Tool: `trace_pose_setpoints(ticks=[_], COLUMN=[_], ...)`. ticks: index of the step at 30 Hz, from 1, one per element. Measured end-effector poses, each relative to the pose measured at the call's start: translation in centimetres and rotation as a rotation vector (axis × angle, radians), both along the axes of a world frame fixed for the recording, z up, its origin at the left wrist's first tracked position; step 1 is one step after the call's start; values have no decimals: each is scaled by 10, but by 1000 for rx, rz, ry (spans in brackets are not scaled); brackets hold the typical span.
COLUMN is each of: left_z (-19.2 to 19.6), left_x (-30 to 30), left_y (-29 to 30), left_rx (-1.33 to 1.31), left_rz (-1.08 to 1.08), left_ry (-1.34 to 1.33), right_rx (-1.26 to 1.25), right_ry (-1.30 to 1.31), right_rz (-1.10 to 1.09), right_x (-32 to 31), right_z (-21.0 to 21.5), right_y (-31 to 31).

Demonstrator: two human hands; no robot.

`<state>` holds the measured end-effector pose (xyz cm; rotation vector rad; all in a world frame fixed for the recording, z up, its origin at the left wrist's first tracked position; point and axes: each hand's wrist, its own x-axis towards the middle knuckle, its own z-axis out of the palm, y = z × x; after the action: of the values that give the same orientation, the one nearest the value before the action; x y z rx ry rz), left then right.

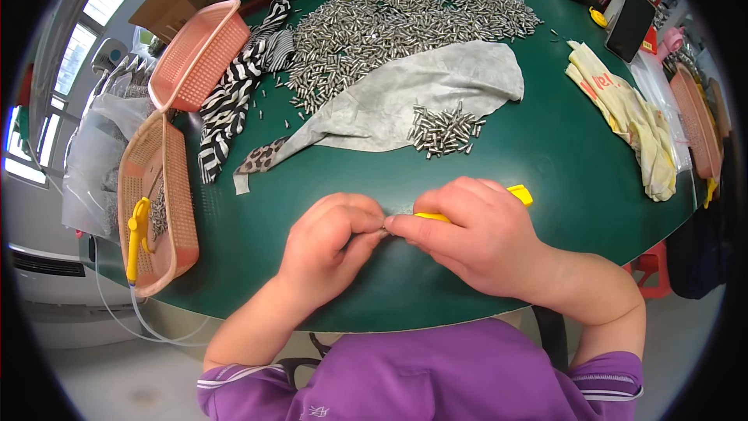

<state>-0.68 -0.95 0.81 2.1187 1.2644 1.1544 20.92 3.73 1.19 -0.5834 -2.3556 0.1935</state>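
My left hand (331,238) is closed in a pinch near the middle of the table's front. Between its thumb and forefinger is a small metal part (385,230), mostly covered by the fingertips. My right hand (487,234) wraps round a yellow-handled tool (520,195), whose end sticks out beyond the knuckles. The tool's front end meets the left fingertips, and its tip is hidden there. Beyond the hands, a small heap of short silver metal pins (444,131) lies on a grey cloth (374,97) and partly on the green table (257,242).
A large pile of metal pins (389,15) covers the far table. At the left stand two pink baskets (195,54), the nearer one (183,210) with a yellow air gun (138,238) hung on it, beside a zebra-striped cloth (238,93). Cream gloves (623,113) and a phone (631,23) lie right.
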Motion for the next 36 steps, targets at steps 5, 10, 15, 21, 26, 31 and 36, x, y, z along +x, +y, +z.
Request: trace_pose_setpoints(ticks=[5,10,15,21,26,31,36], left_z=[1,0,0,1,0,-5,-9], left_x=[-2,-2,-1,-1,-1,0,-1], left_y=[1,2,3,3,2,-1,0], left_rx=[-32,70,177,149,62,-65,-77], left_rz=[-27,-41,-53,-62,-66,-6,33], left_ry=[33,93,147,130,60,-148,-204], right_rx=[112,-247,-298,52,140,-78,-197], right_ry=[-66,49,86,-23,-16,30,93], right_rz=[-4,77,75,35,15,34,55], right_x=[0,0,-1,1,0,1,0], right_z=[3,0,-1,0,1,3,2], right_y=[-1,3,2,2,2,3,5])
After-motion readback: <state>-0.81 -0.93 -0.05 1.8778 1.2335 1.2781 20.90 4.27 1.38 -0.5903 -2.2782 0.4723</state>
